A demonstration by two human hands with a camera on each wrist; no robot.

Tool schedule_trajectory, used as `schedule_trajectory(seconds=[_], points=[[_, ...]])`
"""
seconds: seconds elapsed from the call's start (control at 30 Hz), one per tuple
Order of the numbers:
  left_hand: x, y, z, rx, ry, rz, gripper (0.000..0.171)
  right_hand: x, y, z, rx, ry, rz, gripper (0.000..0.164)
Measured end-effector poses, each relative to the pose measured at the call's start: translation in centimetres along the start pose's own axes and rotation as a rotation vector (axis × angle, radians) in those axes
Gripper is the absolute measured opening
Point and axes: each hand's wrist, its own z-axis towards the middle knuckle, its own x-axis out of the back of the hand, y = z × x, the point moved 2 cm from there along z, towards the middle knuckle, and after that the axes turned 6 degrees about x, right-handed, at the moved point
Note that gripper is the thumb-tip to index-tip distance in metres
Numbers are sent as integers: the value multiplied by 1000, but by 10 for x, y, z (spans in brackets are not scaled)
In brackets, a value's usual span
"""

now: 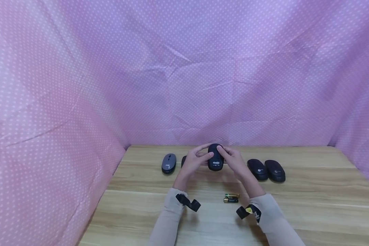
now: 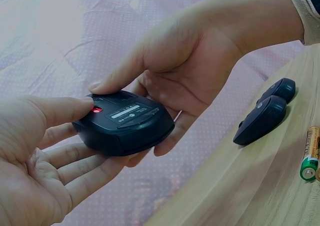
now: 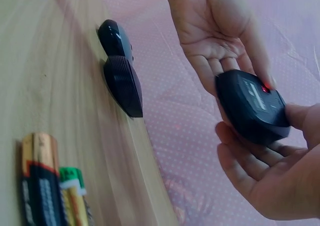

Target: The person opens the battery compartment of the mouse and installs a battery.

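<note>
Both hands hold a black computer mouse (image 1: 216, 163) above the table, its underside with a white label turned up. My left hand (image 1: 192, 163) grips its left side, the thumb by a red-lit spot (image 2: 97, 109) on the underside. From the other side my right hand (image 1: 236, 164) pinches it, thumb on top and fingers beneath, as the right wrist view shows. Two batteries (image 1: 231, 198) lie side by side on the table below the hands, one dark and gold, the other green and gold.
On the wooden table (image 1: 135, 205), a grey-topped mouse (image 1: 169, 163) lies to the left. A dark mouse (image 1: 183, 160) is partly hidden behind the left hand. Two black mice, one (image 1: 257, 169) beside the other (image 1: 275, 171), lie to the right. Pink dotted cloth (image 1: 203, 85) hangs behind.
</note>
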Motion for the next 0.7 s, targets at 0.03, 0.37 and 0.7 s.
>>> schedule_trajectory(seconds=[0.03, 0.37, 0.7], points=[[0, -1, 1, 12, 4, -5, 51, 2, 0, 0, -8, -23, -1, 55], [6, -4, 3, 92, 55, -28, 49, 24, 5, 2, 12, -235, -27, 47], [10, -5, 5, 72, -33, -16, 52, 26, 5, 4, 3, -205, 37, 45]])
